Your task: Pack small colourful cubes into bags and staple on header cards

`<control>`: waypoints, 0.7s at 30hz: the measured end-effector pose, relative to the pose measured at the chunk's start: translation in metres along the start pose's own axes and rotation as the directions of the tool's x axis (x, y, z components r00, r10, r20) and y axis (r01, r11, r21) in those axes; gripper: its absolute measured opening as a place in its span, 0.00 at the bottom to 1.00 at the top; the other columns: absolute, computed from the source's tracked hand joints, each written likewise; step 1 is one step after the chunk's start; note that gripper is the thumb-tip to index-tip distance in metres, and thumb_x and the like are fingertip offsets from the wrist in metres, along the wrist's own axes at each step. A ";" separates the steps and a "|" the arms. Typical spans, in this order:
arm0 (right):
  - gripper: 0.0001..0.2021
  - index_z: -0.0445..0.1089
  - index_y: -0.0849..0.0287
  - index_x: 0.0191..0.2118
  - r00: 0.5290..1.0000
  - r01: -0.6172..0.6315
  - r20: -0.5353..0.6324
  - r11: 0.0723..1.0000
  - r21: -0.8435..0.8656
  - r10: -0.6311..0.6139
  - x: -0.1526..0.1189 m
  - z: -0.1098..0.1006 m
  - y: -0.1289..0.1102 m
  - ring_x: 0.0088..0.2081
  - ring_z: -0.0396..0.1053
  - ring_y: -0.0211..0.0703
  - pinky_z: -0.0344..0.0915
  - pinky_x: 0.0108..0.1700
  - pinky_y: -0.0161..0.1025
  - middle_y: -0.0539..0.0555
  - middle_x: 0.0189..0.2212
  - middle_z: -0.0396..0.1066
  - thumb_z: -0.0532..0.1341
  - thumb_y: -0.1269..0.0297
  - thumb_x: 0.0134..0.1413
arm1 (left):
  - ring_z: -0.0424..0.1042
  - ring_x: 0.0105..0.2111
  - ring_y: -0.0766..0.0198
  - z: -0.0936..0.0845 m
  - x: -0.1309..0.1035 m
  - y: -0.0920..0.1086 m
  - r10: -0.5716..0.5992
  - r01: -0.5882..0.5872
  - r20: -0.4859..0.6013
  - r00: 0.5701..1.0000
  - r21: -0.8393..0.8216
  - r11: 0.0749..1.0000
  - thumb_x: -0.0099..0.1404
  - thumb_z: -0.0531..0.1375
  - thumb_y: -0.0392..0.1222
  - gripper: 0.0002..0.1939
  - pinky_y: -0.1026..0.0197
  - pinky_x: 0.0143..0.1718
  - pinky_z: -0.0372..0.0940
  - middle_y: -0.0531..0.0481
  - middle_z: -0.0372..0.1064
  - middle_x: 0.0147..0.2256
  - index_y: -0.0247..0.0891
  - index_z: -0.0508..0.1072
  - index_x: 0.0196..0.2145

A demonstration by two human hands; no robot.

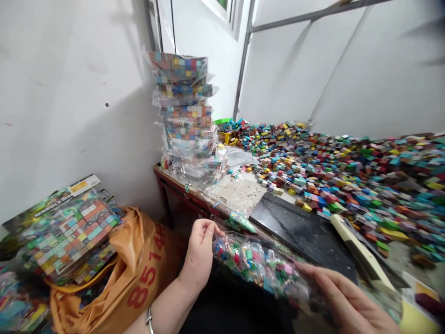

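A long clear plastic bag (pixel 255 262) filled with small colourful toy pieces stretches between my two hands, in front of the table edge. Its left end is pinched between the thumb and fingers of my left hand (pixel 200 255). At the other end, my right hand (pixel 342 294) grips the plastic, blurred by motion. Just beyond the bag lies a dark flat board (pixel 299 227) on the table. A small green-and-white object (pixel 242 222) sits at the table's edge, behind the bag.
A tall stack of bagged block sets (pixel 187 111) stands at the table's far left corner. Loose colourful blocks (pixel 333 162) are heaped across the table. An orange sack (pixel 139 269) with more bagged blocks (pixel 76 232) stands at left. A cream-coloured strip (pixel 361 253) lies at right.
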State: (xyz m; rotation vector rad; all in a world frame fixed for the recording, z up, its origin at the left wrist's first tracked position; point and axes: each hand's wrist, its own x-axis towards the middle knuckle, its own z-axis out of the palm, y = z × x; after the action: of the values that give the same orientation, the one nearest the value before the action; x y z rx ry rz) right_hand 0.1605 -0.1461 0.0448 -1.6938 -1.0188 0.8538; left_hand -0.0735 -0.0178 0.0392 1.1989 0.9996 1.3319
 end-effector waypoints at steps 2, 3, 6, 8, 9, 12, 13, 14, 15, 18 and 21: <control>0.17 0.70 0.52 0.41 1.000 -0.001 -0.029 1.000 -0.016 0.001 -0.001 0.007 -0.008 0.44 0.67 0.45 0.64 0.42 0.28 0.49 0.42 0.71 0.56 0.49 0.48 | 0.64 0.30 0.68 0.001 0.000 -0.001 0.016 -0.016 -0.035 0.999 0.023 1.000 0.64 0.49 0.42 0.07 0.64 0.38 0.58 0.54 0.66 0.27 0.38 0.62 0.32; 0.17 0.69 0.52 0.39 0.999 -0.003 -0.048 1.000 -0.023 0.002 -0.001 0.011 -0.013 0.42 0.68 0.44 0.65 0.40 0.28 0.50 0.40 0.72 0.56 0.48 0.48 | 0.65 0.31 0.68 0.001 0.000 0.000 0.026 -0.024 -0.050 0.998 0.032 0.999 0.64 0.49 0.41 0.06 0.63 0.39 0.58 0.54 0.66 0.28 0.38 0.62 0.33; 0.17 0.67 0.53 0.36 0.996 -0.001 -0.089 1.000 0.011 0.002 -0.002 0.021 -0.027 0.36 0.68 0.43 0.66 0.33 0.29 0.50 0.33 0.71 0.54 0.47 0.48 | 0.65 0.34 0.67 0.003 -0.001 0.002 0.053 -0.050 -0.086 0.995 0.036 0.998 0.64 0.50 0.40 0.05 0.62 0.41 0.57 0.53 0.66 0.30 0.38 0.62 0.33; 0.16 0.65 0.53 0.34 0.992 -0.008 -0.125 1.000 0.021 0.011 -0.003 0.026 -0.034 0.33 0.68 0.43 0.65 0.32 0.30 0.50 0.30 0.70 0.54 0.46 0.48 | 0.65 0.35 0.67 0.005 0.000 0.002 0.079 -0.077 -0.098 0.992 0.031 0.997 0.64 0.50 0.40 0.04 0.61 0.42 0.58 0.52 0.65 0.31 0.38 0.62 0.34; 0.15 0.64 0.53 0.33 0.989 -0.010 -0.145 1.000 0.006 0.011 -0.003 0.028 -0.037 0.33 0.68 0.43 0.64 0.32 0.30 0.50 0.29 0.69 0.53 0.47 0.48 | 0.65 0.35 0.67 0.006 0.000 0.001 0.093 -0.090 -0.103 0.990 0.033 0.995 0.64 0.50 0.40 0.04 0.61 0.42 0.58 0.52 0.65 0.31 0.38 0.62 0.34; 0.14 0.63 0.53 0.31 0.981 0.003 -0.191 0.996 -0.093 -0.021 -0.005 0.031 -0.042 0.36 0.67 0.43 0.63 0.37 0.31 0.49 0.30 0.68 0.52 0.48 0.49 | 0.65 0.35 0.66 0.008 0.002 -0.003 0.108 -0.103 -0.117 0.987 0.046 0.994 0.64 0.50 0.41 0.05 0.61 0.42 0.58 0.51 0.64 0.32 0.38 0.62 0.35; 0.14 0.63 0.54 0.31 0.979 0.011 -0.199 0.993 -0.117 -0.034 -0.006 0.032 -0.044 0.36 0.67 0.43 0.62 0.38 0.31 0.50 0.30 0.68 0.51 0.49 0.50 | 0.65 0.36 0.66 0.008 0.002 -0.005 0.105 -0.100 -0.122 0.987 0.048 0.994 0.64 0.50 0.41 0.05 0.61 0.42 0.58 0.51 0.64 0.33 0.38 0.62 0.35; 0.14 0.62 0.54 0.31 0.978 0.017 -0.204 0.991 -0.132 -0.044 -0.007 0.032 -0.045 0.37 0.66 0.43 0.62 0.38 0.32 0.50 0.30 0.67 0.50 0.49 0.50 | 0.65 0.36 0.66 0.007 0.003 -0.006 0.104 -0.097 -0.126 0.987 0.057 0.994 0.64 0.50 0.41 0.05 0.61 0.43 0.58 0.51 0.65 0.33 0.39 0.62 0.36; 0.13 0.62 0.54 0.32 0.978 0.018 -0.204 0.990 -0.139 -0.046 -0.008 0.033 -0.046 0.38 0.66 0.44 0.62 0.39 0.32 0.50 0.30 0.66 0.50 0.51 0.51 | 0.65 0.37 0.66 0.007 0.003 -0.007 0.106 -0.097 -0.125 0.986 0.073 0.993 0.64 0.50 0.42 0.06 0.61 0.43 0.57 0.51 0.65 0.34 0.39 0.63 0.36; 0.11 0.62 0.55 0.36 0.980 0.019 -0.195 0.993 -0.120 -0.042 -0.010 0.034 -0.047 0.41 0.64 0.44 0.63 0.39 0.32 0.51 0.33 0.66 0.50 0.54 0.52 | 0.64 0.39 0.65 0.004 0.002 -0.009 0.136 -0.119 -0.120 0.983 0.138 0.983 0.63 0.51 0.43 0.07 0.61 0.45 0.56 0.51 0.65 0.37 0.40 0.63 0.38; 0.13 0.62 0.54 0.40 0.977 0.028 -0.209 0.997 -0.074 -0.042 -0.012 0.033 -0.047 0.43 0.64 0.44 0.63 0.40 0.32 0.51 0.36 0.67 0.51 0.55 0.52 | 0.64 0.39 0.65 0.002 0.001 -0.007 0.153 -0.133 -0.111 0.982 0.169 0.977 0.63 0.51 0.43 0.07 0.62 0.44 0.56 0.51 0.64 0.36 0.40 0.64 0.37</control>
State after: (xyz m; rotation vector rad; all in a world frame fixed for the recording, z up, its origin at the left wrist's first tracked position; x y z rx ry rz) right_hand 0.1150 -0.1349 0.0798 -1.7784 -0.9398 0.6064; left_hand -0.0699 -0.0164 0.0330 1.3441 1.1447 1.4748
